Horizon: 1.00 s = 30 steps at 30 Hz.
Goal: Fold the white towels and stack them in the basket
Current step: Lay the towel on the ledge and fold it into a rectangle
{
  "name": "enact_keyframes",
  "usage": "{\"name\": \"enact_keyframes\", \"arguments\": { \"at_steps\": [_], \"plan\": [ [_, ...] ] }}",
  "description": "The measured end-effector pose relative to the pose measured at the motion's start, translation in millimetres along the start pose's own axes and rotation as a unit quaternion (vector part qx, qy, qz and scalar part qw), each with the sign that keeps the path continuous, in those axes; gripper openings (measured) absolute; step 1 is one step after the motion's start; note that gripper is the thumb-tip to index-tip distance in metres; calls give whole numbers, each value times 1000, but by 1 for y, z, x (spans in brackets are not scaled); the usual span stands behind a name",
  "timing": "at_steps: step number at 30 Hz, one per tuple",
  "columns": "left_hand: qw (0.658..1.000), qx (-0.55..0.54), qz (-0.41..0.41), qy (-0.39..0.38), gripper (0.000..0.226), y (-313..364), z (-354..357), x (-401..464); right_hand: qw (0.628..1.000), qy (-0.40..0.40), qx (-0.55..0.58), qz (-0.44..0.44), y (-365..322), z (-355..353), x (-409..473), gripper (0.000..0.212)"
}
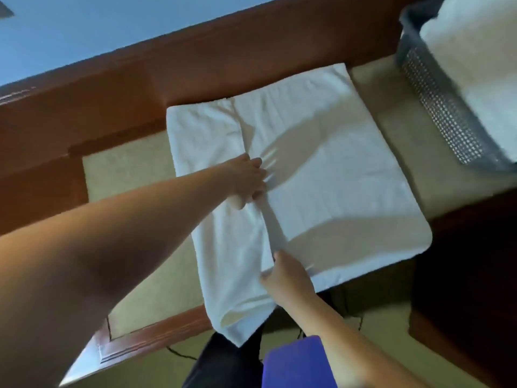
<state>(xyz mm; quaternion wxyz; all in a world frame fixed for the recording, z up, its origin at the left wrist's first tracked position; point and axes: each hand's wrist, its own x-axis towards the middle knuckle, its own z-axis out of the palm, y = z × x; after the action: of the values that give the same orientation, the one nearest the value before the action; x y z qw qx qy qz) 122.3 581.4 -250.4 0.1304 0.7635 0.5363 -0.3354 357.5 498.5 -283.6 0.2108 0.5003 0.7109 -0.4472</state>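
A white towel [321,169] lies spread on the table, with its near left corner hanging over the front edge. A raised fold line runs down its middle. My left hand [247,180] pinches the towel at that fold near the centre. My right hand [285,275] grips the same fold closer to the front edge. At the upper right stands a grey mesh basket [436,102] holding folded white towels [475,51].
The table [128,169] has a beige top and a reddish-brown wooden frame. A wooden rail runs along its far side against a blue wall. Below the front edge are dark trousers, a black cable and a blue-purple object [296,362].
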Motion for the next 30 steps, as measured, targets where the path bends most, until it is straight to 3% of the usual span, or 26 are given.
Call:
{"name": "enact_keyframes", "arguments": {
  "at_steps": [8,10,13,15,18,22,24,30],
  "plan": [
    [988,136,-17,-65,38,-35,0,-5,994,-57,-36,90,64,16,-45,11],
    [987,140,-38,-63,38,-52,3,-9,992,-19,-35,117,79,12,-58,20],
    [989,134,-63,-22,36,-71,4,-12,984,85,97,123,91,12,-78,14],
    [990,120,-67,7,30,-77,4,-9,974,105,182,84,86,22,-85,10],
    [995,90,-30,29,23,-70,4,-6,977,80,197,19,62,48,-83,24],
    [997,43,53,20,32,-44,1,-2,966,235,108,22,35,73,-64,44],
    [995,25,93,6,33,-30,0,0,956,276,94,33,30,76,-56,51],
    [990,37,132,-18,18,-18,-7,14,970,231,53,51,22,59,-37,32]
  ]
}}
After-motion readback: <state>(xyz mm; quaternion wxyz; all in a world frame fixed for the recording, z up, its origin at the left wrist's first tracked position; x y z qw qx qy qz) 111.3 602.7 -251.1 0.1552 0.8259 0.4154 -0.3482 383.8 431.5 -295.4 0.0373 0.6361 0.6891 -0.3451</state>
